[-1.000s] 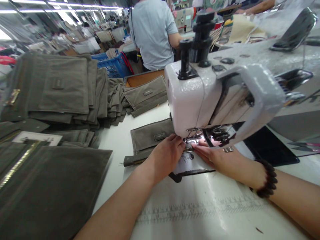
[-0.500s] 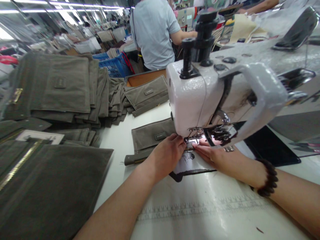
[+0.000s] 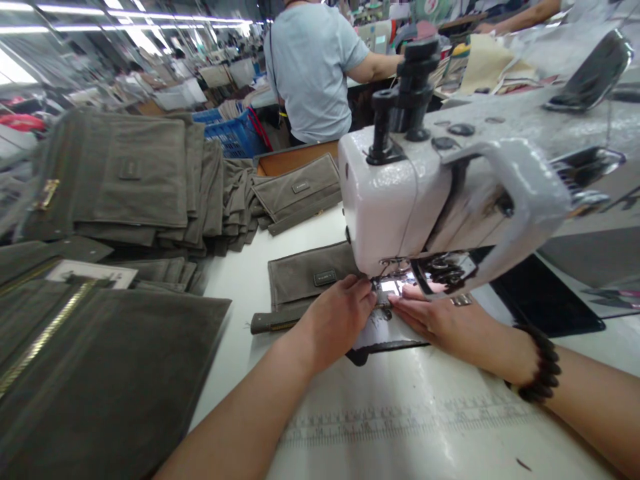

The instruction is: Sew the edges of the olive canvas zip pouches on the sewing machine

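Observation:
A white sewing machine stands over a white table. Under its needle lies an olive fabric panel with a small label and a zipper strip along its near edge. My left hand rests on the panel just left of the needle, fingers curled and pressing the fabric. Just right of the needle, my right hand lies flat with its fingers stretched toward the presser foot. A dark bead bracelet is on my right wrist.
Stacks of olive fabric pieces fill the left side, with a large zippered panel nearest. Another panel lies behind the machine. A person in a pale blue shirt works at the back beside a blue crate.
The view has shifted slightly downward and to the right. Both hands stay at the needle on the fabric, with almost no movement.

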{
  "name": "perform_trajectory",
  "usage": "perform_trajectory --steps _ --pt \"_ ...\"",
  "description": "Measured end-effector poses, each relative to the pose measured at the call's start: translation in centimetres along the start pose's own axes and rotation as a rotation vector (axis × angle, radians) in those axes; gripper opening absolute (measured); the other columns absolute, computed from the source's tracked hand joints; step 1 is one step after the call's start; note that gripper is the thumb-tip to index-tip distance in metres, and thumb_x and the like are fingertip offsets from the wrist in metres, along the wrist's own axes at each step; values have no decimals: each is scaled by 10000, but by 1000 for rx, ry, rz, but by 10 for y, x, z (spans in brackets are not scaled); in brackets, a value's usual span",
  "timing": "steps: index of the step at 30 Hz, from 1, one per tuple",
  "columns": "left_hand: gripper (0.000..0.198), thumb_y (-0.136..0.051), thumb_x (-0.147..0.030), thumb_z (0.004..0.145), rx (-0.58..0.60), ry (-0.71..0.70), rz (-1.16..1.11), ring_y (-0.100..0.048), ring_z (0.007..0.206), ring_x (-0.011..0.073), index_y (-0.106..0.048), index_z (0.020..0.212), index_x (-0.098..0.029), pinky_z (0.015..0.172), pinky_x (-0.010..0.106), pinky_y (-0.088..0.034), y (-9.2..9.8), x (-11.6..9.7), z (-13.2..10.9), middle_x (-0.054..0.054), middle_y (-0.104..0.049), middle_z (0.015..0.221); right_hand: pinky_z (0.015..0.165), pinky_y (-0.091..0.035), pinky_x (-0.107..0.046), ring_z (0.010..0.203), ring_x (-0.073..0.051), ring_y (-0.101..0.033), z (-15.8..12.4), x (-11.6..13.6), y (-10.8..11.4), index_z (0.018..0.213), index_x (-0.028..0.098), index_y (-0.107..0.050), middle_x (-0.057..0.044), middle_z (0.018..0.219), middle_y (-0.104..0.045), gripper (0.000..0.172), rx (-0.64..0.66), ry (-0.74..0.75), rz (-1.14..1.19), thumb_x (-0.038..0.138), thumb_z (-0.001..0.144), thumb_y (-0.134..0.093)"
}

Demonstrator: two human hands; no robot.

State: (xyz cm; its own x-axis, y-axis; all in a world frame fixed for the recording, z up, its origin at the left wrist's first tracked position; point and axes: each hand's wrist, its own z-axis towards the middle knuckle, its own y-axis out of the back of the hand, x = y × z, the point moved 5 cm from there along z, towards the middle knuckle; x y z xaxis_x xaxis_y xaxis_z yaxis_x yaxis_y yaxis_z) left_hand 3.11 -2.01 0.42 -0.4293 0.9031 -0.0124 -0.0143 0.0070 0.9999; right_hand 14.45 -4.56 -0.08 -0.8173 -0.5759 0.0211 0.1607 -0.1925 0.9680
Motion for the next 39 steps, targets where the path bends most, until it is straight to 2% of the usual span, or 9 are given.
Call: perform_trajectory --steps 13,17,21,24,28,31,33,35,39 --pt "186 -421 -109 846 -47 62 13 -507 984 177 -573 953 -94 862 282 -404 -5 2 3 87 -595 999 522 -434 -273 596 -163 -596 -2 -5 0 903 187 -639 -60 784 -656 235 -111 -56 -37 208 865 -408" --pt "216 -407 -120 855 -14 77 14 -527 936 177 -580 980 -89 823 278 -423 2 8 -3 88 -599 997 473 -417 -255 530 -139 -574 -4 5 15 779 166 -626 -39 682 -639 344 -250 101 55 228 907 -313" --pt "224 -411 -118 862 22 304 -64 -550 770 138 -630 855 -165 702 235 -453 46 37 -31 23 -619 820 461 -417 -259 506 -127 -558 -8 6 15 751 184 -623 -33 657 -629 392 -305 139 133 217 915 -268" --pt "227 -421 -78 845 -275 544 72 -528 809 152 -628 902 -152 731 255 -445 106 65 -48 36 -608 852 479 -433 -264 544 -136 -579 -7 5 12 761 194 -632 -43 689 -639 410 -306 140 147 224 916 -253" --pt "261 -394 -92 860 -647 612 309 -493 882 186 -605 1007 -132 797 302 -419 156 96 -24 55 -595 937 441 -435 -255 542 -142 -592 -5 7 15 754 211 -637 -44 729 -651 423 -327 161 95 227 913 -245" --pt "283 -449 -111 847 -653 649 298 -485 955 197 -542 1113 -99 846 305 -406 155 112 8 80 -571 1053 433 -453 -261 574 -157 -613 -7 6 13 757 213 -637 -48 751 -656 418 -319 159 72 205 900 -244" --pt "450 -562 -165 796 -595 676 247 -469 1032 219 -437 1211 -47 881 315 -399 147 102 15 134 -509 1178 453 -476 -272 617 -173 -628 -8 2 8 775 227 -639 -57 798 -660 372 -312 140 80 188 879 -284" --pt "466 -579 -218 792 -538 645 224 -463 1065 224 -433 1206 -62 905 337 -394 141 72 4 140 -494 1206 448 -486 -263 627 -180 -634 -9 -1 4 793 266 -642 -60 815 -663 289 -328 180 98 193 837 -365" --pt "322 -534 -289 824 -420 616 235 -445 1107 198 -521 1116 -153 965 364 -364 136 4 -65 84 -486 1240 389 -457 -193 517 -152 -616 -9 -2 8 780 324 -650 -73 732 -669 201 -462 369 62 231 757 -473"
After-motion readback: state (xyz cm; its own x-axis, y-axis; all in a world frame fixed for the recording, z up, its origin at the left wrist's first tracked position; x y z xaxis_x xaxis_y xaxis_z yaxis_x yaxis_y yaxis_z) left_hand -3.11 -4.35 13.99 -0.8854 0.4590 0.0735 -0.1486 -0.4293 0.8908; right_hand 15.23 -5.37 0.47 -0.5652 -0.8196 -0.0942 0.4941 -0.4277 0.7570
